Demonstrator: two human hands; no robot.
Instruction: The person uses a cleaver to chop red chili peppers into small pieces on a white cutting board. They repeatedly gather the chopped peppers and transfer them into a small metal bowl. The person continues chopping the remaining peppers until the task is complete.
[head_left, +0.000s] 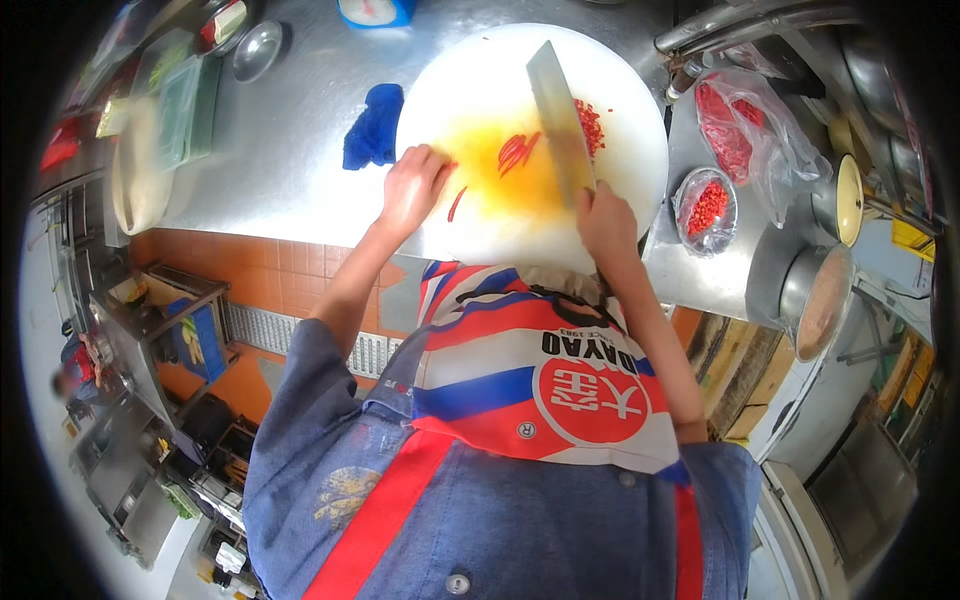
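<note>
On the round white cutting board (480, 75) lie thin red chilli strips (517, 153), with an orange-yellow stain around them. My right hand (609, 225) grips the handle of a broad cleaver (559, 112), whose blade points away from me over the board. Chopped red chilli (589, 127) lies just right of the blade. My left hand (415, 184) rests at the board's left edge, fingers bent together; a bit of red shows at the fingertips, but whether they pinch it cannot be told. One separate red strip (457, 204) lies near that hand. A blue cloth (373, 127) is left of the board.
Right of the board stand a plastic-lined bowl of chopped chilli (706, 210), a plastic bag of red chillies (727, 127) and a large metal pot (817, 300). On the steel counter's left are a metal bowl (257, 52) and a green plastic container (187, 112). Another person (79, 367) is far left.
</note>
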